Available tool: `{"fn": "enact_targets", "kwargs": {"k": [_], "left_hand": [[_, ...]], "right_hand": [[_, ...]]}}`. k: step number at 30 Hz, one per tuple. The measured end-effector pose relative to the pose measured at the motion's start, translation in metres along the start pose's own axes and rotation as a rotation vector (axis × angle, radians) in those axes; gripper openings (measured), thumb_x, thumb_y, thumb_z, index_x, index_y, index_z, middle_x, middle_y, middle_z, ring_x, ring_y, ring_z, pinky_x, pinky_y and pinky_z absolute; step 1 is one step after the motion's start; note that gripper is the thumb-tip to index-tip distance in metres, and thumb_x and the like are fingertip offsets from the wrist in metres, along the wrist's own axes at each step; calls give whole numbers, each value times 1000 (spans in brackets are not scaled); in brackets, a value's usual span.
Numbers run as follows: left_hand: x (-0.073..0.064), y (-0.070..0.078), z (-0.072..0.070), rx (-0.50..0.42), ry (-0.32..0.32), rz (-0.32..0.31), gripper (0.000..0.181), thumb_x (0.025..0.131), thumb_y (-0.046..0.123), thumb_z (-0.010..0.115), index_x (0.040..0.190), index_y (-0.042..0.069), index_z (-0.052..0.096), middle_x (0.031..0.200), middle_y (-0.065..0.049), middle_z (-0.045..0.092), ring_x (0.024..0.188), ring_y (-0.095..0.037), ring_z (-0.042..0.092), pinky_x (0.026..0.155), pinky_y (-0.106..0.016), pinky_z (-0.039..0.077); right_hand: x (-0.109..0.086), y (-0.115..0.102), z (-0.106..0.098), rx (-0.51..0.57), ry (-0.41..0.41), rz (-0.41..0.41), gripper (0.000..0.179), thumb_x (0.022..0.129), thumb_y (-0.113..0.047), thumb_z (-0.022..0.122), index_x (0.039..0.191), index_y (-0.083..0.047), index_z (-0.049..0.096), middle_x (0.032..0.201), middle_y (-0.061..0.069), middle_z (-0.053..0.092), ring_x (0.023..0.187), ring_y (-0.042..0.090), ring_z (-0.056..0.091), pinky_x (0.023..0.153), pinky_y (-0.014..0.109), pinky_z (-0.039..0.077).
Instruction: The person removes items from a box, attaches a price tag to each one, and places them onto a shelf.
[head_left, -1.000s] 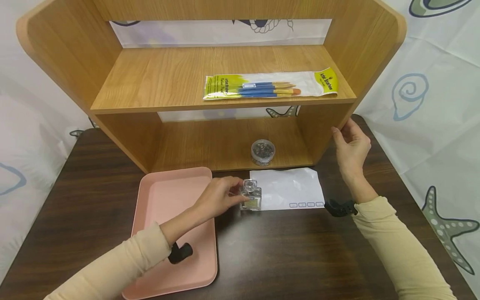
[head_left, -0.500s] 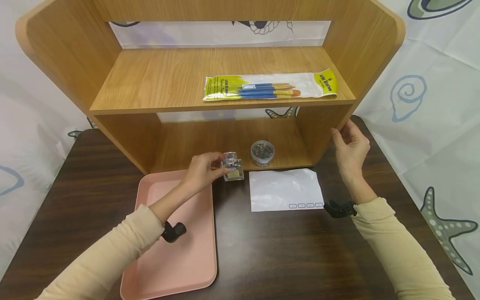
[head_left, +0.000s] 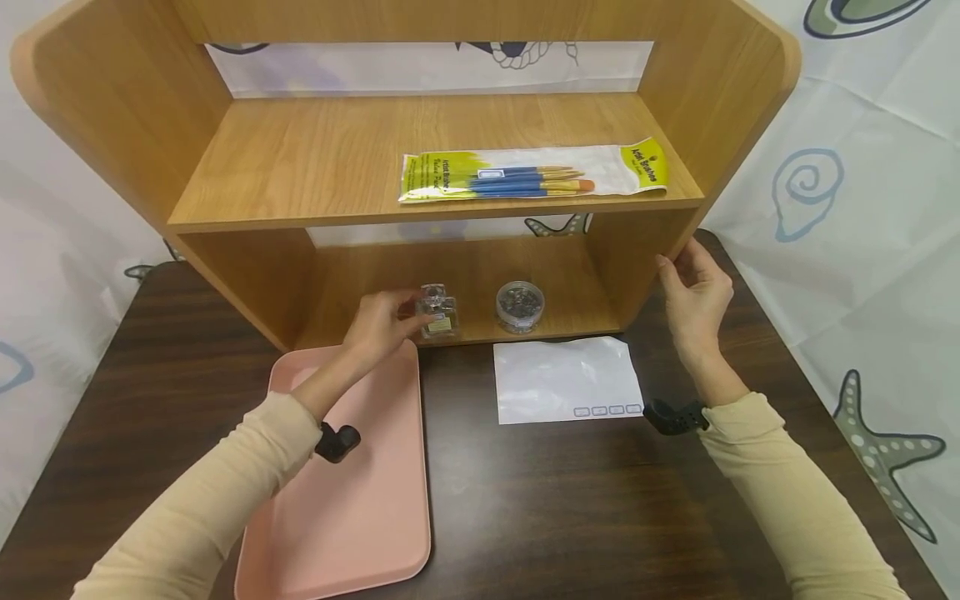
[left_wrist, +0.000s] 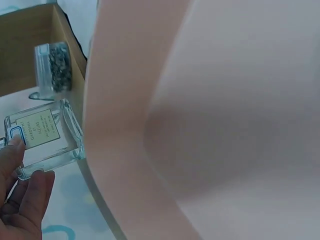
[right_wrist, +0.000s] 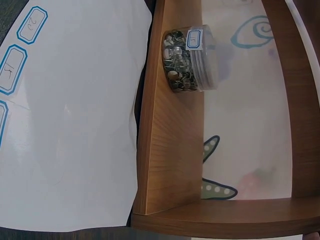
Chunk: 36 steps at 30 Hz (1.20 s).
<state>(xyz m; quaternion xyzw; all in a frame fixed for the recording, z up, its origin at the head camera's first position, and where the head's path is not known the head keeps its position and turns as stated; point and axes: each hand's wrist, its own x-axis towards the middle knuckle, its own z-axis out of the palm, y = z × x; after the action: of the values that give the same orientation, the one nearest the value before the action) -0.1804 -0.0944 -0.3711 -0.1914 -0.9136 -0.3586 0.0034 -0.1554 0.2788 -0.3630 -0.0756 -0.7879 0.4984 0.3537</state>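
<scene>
My left hand (head_left: 377, 327) pinches a small clear glass perfume bottle (head_left: 441, 322) between thumb and fingers, at the front edge of the lower shelf (head_left: 360, 300). The left wrist view shows the bottle's pale green label (left_wrist: 38, 128) with a small blue-bordered sticker beside the thumb. To the bottle's right on that shelf stands a round clear jar (head_left: 520, 307) of small metal pieces. On the right, my right hand (head_left: 701, 304) grips the edge of the wooden shelf unit's side panel (head_left: 637, 262), thumb in front and the other fingers partly hidden behind.
A pink tray (head_left: 375, 517) lies at the front left under my left forearm. A white sheet (head_left: 566, 379) with small labels lies on the dark table (head_left: 540, 517) before the shelf. A packet of artist brushes (head_left: 532, 173) rests on the upper shelf.
My left hand has carried the perfume bottle left and back, from the white sheet's left edge to the lower shelf's front. The right hand keeps its grip on the side panel.
</scene>
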Motion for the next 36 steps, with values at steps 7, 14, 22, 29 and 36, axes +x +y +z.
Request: {"fn": "enact_targets", "kwargs": {"k": [7,14,22,29,36], "left_hand": [[1,-13,-1,25,13,-11,38,84,12,70,117,-6,61,114,-21,65,98,-35,64,80,-45,53],[2,-20,-2,36,2,-36,39,86,14,68,119,-5,60,115,-22,64,97,-35,64,78,-44,53],[2,-25,-2,54,9,-44,38,85,13,69,118,-5,61,114,-22,64,99,-36,64,79,-45,53],[1,-28,-1,58,19,-37,36,84,11,70,115,-5,62,106,-23,66,93,-35,65,75,-44,53],[1,-30,-1,56,20,-31,35,84,11,70,115,-5,62,109,-22,66,93,-34,65,74,-44,53]], "right_hand": [[1,2,1,2,-1,-2,30,87,-4,64,117,-7,66,105,14,70,84,2,64,71,10,49],[-1,-1,1,16,-2,-10,30,87,-5,64,116,-10,67,103,12,70,84,4,64,72,12,49],[-1,-1,0,13,-3,-5,30,87,-6,64,117,-10,67,105,12,70,84,-2,62,74,12,49],[-1,-1,0,18,-3,-3,30,87,-5,65,117,-9,66,105,14,69,83,-3,61,74,12,48],[-1,1,0,16,-6,1,30,87,-5,64,117,-10,67,105,11,70,84,-2,62,75,13,50]]}}
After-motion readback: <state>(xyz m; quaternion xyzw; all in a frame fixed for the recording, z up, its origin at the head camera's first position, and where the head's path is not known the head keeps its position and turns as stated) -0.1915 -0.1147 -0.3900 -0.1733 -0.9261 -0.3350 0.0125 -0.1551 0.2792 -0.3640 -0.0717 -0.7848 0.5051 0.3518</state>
